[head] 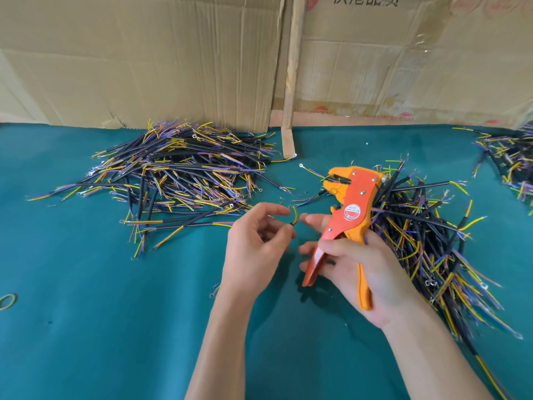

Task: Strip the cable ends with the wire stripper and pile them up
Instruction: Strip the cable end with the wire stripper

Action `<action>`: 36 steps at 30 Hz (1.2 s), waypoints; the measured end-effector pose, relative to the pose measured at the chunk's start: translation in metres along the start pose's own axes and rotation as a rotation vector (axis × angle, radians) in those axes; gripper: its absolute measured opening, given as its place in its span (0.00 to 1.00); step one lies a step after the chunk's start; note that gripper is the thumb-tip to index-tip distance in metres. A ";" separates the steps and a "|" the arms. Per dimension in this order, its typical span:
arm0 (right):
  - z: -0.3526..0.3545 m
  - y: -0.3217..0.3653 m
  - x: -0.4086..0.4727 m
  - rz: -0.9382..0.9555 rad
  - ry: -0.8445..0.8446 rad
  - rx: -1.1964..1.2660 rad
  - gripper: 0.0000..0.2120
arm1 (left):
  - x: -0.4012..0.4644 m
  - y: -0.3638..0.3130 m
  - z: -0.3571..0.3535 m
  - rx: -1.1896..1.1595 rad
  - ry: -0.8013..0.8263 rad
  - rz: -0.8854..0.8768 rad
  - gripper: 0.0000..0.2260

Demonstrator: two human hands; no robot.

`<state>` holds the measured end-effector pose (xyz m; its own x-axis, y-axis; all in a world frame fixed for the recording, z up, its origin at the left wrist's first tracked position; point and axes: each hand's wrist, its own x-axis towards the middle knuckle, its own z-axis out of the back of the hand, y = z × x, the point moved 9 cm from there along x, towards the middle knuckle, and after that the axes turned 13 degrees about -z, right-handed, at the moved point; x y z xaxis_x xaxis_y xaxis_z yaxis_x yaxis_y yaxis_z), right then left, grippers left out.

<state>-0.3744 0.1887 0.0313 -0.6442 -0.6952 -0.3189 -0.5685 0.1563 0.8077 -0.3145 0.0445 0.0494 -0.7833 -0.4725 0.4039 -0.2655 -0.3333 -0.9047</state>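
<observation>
Cable (294, 216) between left fingers (284, 210)

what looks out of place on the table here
A yellow rubber band lies alone at the left edge of the green cloth, far from both wire piles. A wooden stick also leans against the cardboard, its foot on the cloth.

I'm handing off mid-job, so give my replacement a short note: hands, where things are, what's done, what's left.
Left hand pinches a short cable by its end.
Right hand grips the wire stripper by its handles, head pointing away, nothing clearly in it.
Cable pile on the left of the green table; another pile on the right behind the stripper; a third pile at the far right edge.
Which pile is finished I cannot tell.
Next, probably: feed the held cable into the stripper.
</observation>
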 end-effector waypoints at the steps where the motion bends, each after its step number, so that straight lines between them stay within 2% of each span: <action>1: -0.004 -0.001 -0.001 0.000 0.030 -0.015 0.19 | 0.000 -0.001 -0.002 -0.002 0.015 -0.002 0.11; 6: -0.015 -0.006 0.000 -0.030 0.104 0.001 0.22 | 0.000 -0.003 -0.009 -0.005 0.101 -0.031 0.18; 9: -0.018 -0.005 -0.001 -0.042 0.171 0.092 0.26 | 0.000 -0.002 -0.013 -0.106 0.136 -0.009 0.13; 13: -0.021 -0.002 -0.002 -0.041 0.235 0.120 0.25 | -0.001 -0.002 -0.017 -0.256 0.149 0.058 0.01; 15: -0.024 -0.002 -0.002 -0.040 0.265 0.120 0.27 | 0.000 0.000 -0.016 -0.255 0.109 0.070 0.07; 17: -0.026 -0.003 -0.002 -0.041 0.281 0.124 0.27 | 0.001 0.002 -0.012 -0.238 0.049 0.061 0.08; 27: -0.017 -0.006 0.004 -0.035 0.172 0.044 0.28 | 0.003 0.010 -0.009 -0.238 0.010 0.107 0.11; 36: -0.011 -0.005 0.002 -0.021 0.110 -0.027 0.23 | 0.003 0.011 -0.007 -0.294 -0.001 0.116 0.04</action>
<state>-0.3671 0.1785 0.0321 -0.5715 -0.7711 -0.2808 -0.5666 0.1233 0.8147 -0.3235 0.0451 0.0391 -0.8175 -0.4941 0.2959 -0.3256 -0.0272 -0.9451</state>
